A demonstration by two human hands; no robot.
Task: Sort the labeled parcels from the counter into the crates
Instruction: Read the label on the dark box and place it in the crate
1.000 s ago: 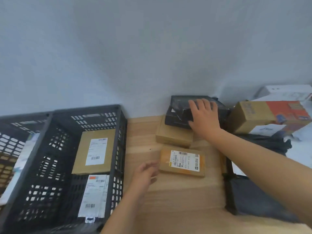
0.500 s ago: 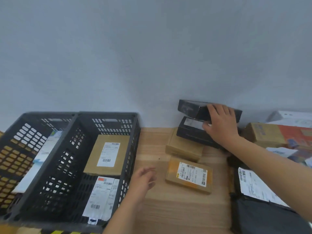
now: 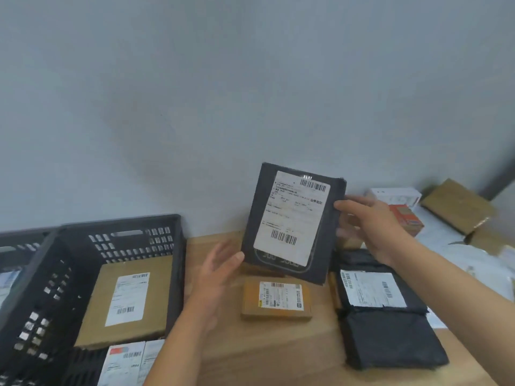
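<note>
On the left of the wooden counter (image 3: pixel 278 344), slotted black plastic crate (image 3: pixel 118 222), flat cardboard parcel (image 3: pixel 125 299) inside; above the counter, upright flat black parcel (image 3: pixel 322 246), glossy white label (image 3: pixel 289 215), pinched at its edge by right hand (image 3: pixel 373 227), left hand (image 3: pixel 220 271) loose-fingered, thumb touching its corner

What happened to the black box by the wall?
The right hand gripped the black parcel, lifted it and stood it upright, label facing us. The left hand rose to touch its lower corner. The small brown parcel and the crate stayed put.
</note>
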